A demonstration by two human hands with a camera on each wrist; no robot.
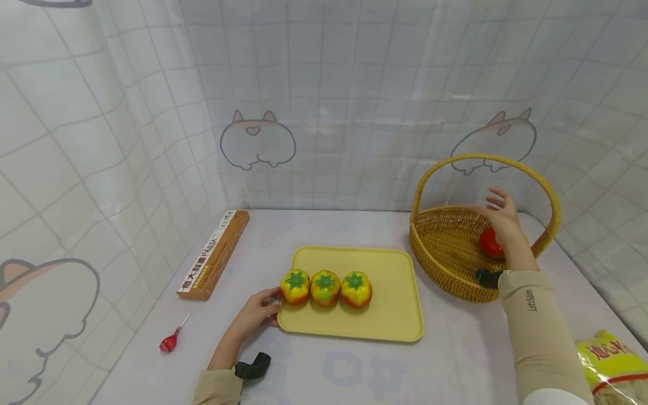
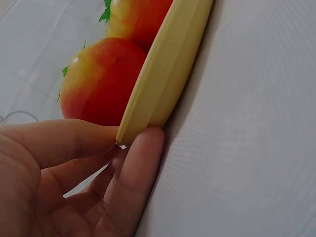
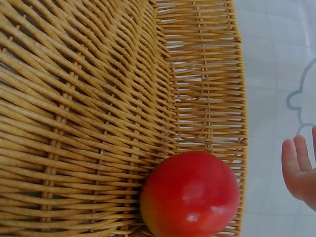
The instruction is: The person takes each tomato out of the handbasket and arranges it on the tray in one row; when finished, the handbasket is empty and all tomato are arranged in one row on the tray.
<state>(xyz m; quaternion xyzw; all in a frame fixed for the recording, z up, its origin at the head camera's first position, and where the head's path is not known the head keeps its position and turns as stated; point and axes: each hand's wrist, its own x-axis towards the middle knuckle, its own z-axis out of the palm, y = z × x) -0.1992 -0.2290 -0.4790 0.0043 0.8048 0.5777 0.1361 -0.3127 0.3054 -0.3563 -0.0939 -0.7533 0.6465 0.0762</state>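
At the tray's left edge, my left hand pinches the rim of a pale yellow tray. The left wrist view shows a finger and the thumb on either side of the tray rim. Three yellow-red round fruits with green leafy tops, tomato-like, sit in a row on the tray; the leftmost fruit is closest to that hand. My right hand hovers over a wicker basket, fingers spread and holding nothing. A red round fruit lies inside the basket, partly hidden by the right arm in the head view.
A pasta box lies to the left of the tray. In front of it is a red lollipop. A yellow-and-clear food packet lies at the front right. The basket's tall handle arches over the right hand's area.
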